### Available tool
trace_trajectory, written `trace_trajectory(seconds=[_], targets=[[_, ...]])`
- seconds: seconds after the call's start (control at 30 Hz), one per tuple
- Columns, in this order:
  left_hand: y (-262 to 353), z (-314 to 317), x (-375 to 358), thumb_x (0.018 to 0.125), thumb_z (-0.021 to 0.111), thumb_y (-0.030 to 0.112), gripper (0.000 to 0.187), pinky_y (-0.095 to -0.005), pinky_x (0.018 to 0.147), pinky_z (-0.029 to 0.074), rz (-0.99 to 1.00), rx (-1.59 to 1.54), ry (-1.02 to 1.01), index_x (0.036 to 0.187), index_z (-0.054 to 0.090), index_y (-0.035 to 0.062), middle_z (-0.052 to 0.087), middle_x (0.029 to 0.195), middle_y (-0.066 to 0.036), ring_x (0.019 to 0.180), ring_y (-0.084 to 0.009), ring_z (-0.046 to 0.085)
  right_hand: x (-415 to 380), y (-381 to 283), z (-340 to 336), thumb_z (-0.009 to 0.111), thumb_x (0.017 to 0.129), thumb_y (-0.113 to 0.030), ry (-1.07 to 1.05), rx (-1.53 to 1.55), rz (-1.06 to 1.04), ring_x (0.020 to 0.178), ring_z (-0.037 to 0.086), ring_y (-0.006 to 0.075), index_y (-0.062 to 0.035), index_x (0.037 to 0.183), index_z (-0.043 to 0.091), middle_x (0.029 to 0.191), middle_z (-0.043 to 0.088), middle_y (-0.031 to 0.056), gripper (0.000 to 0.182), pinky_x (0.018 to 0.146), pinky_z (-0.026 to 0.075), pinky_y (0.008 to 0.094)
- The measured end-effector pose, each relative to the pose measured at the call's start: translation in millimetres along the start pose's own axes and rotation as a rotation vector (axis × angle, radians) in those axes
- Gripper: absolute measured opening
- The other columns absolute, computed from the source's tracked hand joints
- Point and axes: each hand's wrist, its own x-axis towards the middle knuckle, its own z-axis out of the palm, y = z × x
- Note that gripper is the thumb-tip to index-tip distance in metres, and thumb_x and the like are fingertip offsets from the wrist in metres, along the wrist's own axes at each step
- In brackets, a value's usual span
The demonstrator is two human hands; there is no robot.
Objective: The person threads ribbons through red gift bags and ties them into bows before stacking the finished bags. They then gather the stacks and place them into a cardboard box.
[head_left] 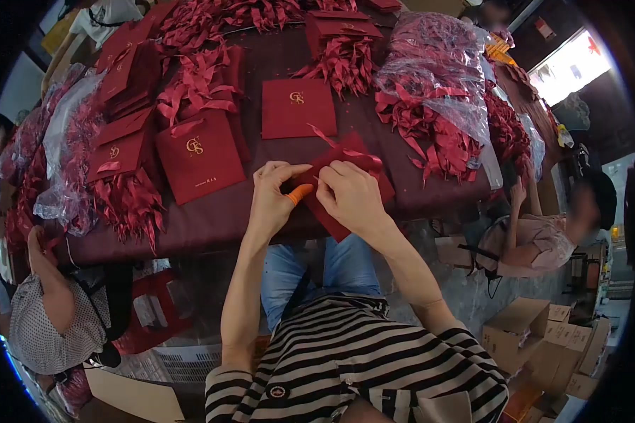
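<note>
Head view: the left hand (279, 185) and right hand (351, 194) both pinch a red bag (324, 213) at the table's (434, 203) near edge; whether they also grip its ribbon (363, 156) cannot be told. Light, even pressure should avoid creasing.

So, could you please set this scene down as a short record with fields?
Left hand: gripping a red gift bag; orange finger cover on its thumb
Right hand: curled onto the same bag
Beyond the hands: gold-printed bag lying flat on the maroon tablecloth
Farther right: plastic-covered heap of red ribbons
</note>
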Motion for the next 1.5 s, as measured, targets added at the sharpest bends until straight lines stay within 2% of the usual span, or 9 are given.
trace_trajectory(seconds=[0.37,0.7,0.87,1.0,1.13,1.2,1.27,1.37,1.5], targets=[[5.2,7.2,-5.1,0.075,0.077,0.007,0.036,-0.0350,0.099,0.032,0.150,0.112,0.117,0.110,0.071,0.0097,0.065,0.091,-0.003,0.102,-0.0204,0.054,8.6,6.9,0.3,0.062,0.079,-0.011,-0.131,0.157,0.173,0.068,0.060,0.0340,-0.0007,0.078,0.059,0.071,0.056,0.0142,0.010,0.061,0.048,0.0451],[2.3,14.3,-7.5,0.075,0.075,0.003,0.037,-0.0371,0.099,0.031,0.160,0.097,0.158,0.112,0.070,0.0084,0.064,0.092,-0.003,0.102,-0.0211,0.053,7.2,0.7,12.2,0.065,0.083,-0.012,-0.060,-0.037,0.071,0.073,0.062,0.0333,-0.0029,0.082,0.060,0.077,0.058,0.0119,0.010,0.062,0.050,0.0429],[9.1,11.6,-7.4,0.077,0.075,0.006,0.037,-0.0373,0.099,0.031,0.165,0.087,0.090,0.113,0.069,0.0095,0.063,0.093,-0.003,0.102,-0.0208,0.053,7.6,-2.2,-17.1,0.066,0.089,-0.018,-0.093,0.137,0.188,0.078,0.064,0.0347,-0.0058,0.102,0.057,0.085,0.065,0.0136,0.020,0.066,0.051,0.0418],[18.9,17.9,-5.6,0.079,0.074,0.002,0.034,-0.0359,0.098,0.032,0.379,0.239,0.138,0.111,0.070,0.0105,0.063,0.095,-0.003,0.102,-0.0209,0.054,7.9,6.8,-28.5,0.067,0.088,-0.017,-0.225,-0.074,0.013,0.079,0.066,0.0339,-0.0056,0.102,0.054,0.086,0.065,0.0123,0.022,0.064,0.053,0.0434],[25.9,10.2,0.8,0.083,0.066,-0.002,0.035,-0.0371,0.096,0.038,0.335,0.063,0.111,0.116,0.062,0.0067,0.066,0.095,-0.006,0.101,-0.0206,0.058,1.1,1.7,-29.7,0.068,0.087,-0.017,-0.132,-0.151,0.013,0.078,0.066,0.0302,-0.0060,0.100,0.058,0.085,0.065,0.0103,0.020,0.064,0.052,0.0401],[22.6,-3.6,11.0,0.090,0.059,0.000,0.029,-0.0333,0.085,0.045,-0.011,-0.325,-0.095,0.119,0.059,0.0054,0.066,0.092,-0.008,0.091,-0.0173,0.062,-4.1,1.7,-26.9,0.067,0.088,-0.018,-0.064,-0.132,-0.018,0.079,0.066,0.0301,-0.0061,0.100,0.060,0.086,0.066,0.0100,0.019,0.066,0.051,0.0393],[9.7,-5.3,18.4,0.095,0.056,0.006,0.019,-0.0295,0.076,0.048,0.007,-0.404,-0.085,0.113,0.062,0.0017,0.066,0.089,-0.010,0.082,-0.0143,0.061,-8.1,-0.4,-24.9,0.068,0.087,-0.018,-0.098,-0.171,-0.077,0.078,0.066,0.0275,-0.0066,0.099,0.060,0.086,0.066,0.0089,0.018,0.066,0.052,0.0374],[10.3,-20.8,32.8,0.089,0.063,0.011,0.015,-0.0271,0.078,0.048,-0.068,-0.257,-0.462,0.093,0.067,-0.0037,0.070,0.087,-0.010,0.083,-0.0155,0.064,-12.2,-0.9,-20.2,0.068,0.087,-0.018,-0.077,-0.157,-0.140,0.075,0.065,0.0262,-0.0062,0.100,0.060,0.084,0.065,0.0080,0.020,0.066,0.052,0.0361],[-4.8,-17.1,43.2,0.088,0.062,0.009,0.014,-0.0266,0.077,0.048,-0.103,-0.388,-0.593,0.095,0.067,-0.0029,0.069,0.087,-0.007,0.082,-0.0116,0.061,-12.0,0.5,-17.7,0.070,0.086,-0.023,-0.041,-0.113,-0.134,0.074,0.064,0.0253,-0.0066,0.101,0.059,0.083,0.064,0.0079,0.024,0.066,0.052,0.0356]])
